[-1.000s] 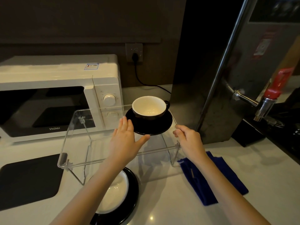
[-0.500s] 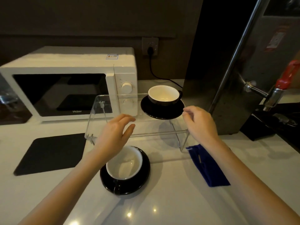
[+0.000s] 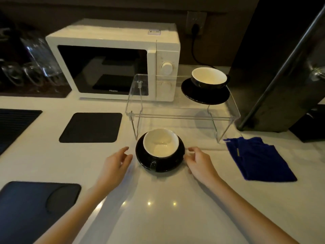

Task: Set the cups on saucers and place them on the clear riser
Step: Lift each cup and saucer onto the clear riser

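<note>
A black cup with a white inside [image 3: 209,80] stands on a black saucer [image 3: 205,96] at the right end of the clear riser [image 3: 158,110]. A second such cup [image 3: 161,143] sits on its own black saucer [image 3: 159,164] on the white counter, just in front of the riser. My left hand [image 3: 117,161] hovers open a little left of this saucer, not touching it. My right hand [image 3: 197,160] is at the saucer's right rim, fingers curled and apart; whether they touch the rim I cannot tell.
A white microwave [image 3: 114,60] stands behind the riser's left half. A blue cloth [image 3: 256,159] lies to the right, black mats [image 3: 91,127] to the left, and a dark blue pad [image 3: 35,206] at the near left. A tall steel urn [image 3: 281,67] rises at right; glasses [image 3: 35,55] stand far left.
Both hands have come back from the riser and down to either side of the cup and saucer on the counter. The view has pulled back and tilted down.
</note>
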`<action>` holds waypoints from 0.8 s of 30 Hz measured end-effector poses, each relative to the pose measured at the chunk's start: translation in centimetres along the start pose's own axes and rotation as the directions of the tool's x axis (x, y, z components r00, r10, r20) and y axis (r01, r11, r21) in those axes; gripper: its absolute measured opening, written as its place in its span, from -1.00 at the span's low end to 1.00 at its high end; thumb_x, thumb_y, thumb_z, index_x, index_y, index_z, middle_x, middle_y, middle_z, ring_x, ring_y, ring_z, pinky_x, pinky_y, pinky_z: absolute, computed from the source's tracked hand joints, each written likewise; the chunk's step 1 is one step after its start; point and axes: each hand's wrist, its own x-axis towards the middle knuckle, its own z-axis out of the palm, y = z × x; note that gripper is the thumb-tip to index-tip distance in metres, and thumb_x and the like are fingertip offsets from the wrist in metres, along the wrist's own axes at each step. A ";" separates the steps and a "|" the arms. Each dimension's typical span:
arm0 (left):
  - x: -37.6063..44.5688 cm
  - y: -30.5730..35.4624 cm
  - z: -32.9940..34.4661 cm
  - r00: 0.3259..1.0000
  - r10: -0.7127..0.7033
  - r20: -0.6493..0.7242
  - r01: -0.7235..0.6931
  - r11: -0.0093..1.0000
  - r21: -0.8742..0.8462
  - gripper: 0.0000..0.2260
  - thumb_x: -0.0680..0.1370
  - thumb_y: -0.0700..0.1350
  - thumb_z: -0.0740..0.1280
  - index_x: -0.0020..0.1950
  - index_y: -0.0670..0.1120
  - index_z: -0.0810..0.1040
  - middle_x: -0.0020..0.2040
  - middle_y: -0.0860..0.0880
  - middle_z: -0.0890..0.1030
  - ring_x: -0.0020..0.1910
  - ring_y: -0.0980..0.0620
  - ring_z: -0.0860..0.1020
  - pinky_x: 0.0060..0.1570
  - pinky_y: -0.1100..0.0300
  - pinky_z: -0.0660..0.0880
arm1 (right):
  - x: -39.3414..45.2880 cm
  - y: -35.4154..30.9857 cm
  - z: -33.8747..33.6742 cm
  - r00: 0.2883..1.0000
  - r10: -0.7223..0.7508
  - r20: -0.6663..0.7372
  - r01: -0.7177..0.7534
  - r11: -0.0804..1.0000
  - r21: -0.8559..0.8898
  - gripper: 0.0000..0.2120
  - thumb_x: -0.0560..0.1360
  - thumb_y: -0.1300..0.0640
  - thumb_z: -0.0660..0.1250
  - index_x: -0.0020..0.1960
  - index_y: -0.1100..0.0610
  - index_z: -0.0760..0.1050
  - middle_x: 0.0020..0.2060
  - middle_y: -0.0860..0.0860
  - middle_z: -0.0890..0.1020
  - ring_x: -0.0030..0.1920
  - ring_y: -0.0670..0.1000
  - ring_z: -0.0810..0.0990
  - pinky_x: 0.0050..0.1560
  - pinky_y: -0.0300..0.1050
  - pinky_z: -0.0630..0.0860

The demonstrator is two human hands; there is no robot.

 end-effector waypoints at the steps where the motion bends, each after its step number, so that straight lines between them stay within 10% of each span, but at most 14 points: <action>1: 0.0 0.3 0.2 0.995 -0.087 0.054 0.093 0.987 -0.134 -0.64 0.56 -0.08 0.17 0.34 -0.17 0.36 -0.04 -0.14 0.63 -0.13 -0.04 0.58 0.04 0.11 0.50 | 0.0 0.2 0.4 0.998 0.055 0.021 -0.057 0.993 0.101 -0.64 0.53 0.05 0.21 0.28 0.14 0.34 -0.14 0.13 0.63 -0.31 0.04 0.59 -0.35 -0.06 0.55; 7: 1.0 1.0 0.6 0.903 -0.221 0.369 0.422 0.619 -0.662 -0.78 0.55 -0.17 0.21 0.12 -0.25 0.51 -0.25 -0.20 0.69 -0.31 -0.06 0.67 -0.29 0.12 0.63 | 0.3 -0.8 1.1 0.969 0.198 0.148 -0.241 0.884 0.400 -0.77 0.52 0.18 0.21 0.15 0.24 0.43 -0.39 0.21 0.60 -0.49 0.11 0.56 -0.51 -0.10 0.54; 24: -2.5 3.1 -1.6 0.931 -0.227 0.284 0.363 0.639 -0.678 -0.89 0.45 -0.30 0.33 -0.06 -0.24 0.62 -0.31 -0.15 0.70 -0.38 0.01 0.66 -0.41 0.30 0.57 | -3.2 -2.6 -0.7 0.989 0.079 0.128 -0.129 0.878 0.461 -0.90 0.49 0.34 0.24 -0.04 0.28 0.51 -0.30 0.12 0.65 -0.48 -0.03 0.65 -0.46 -0.28 0.57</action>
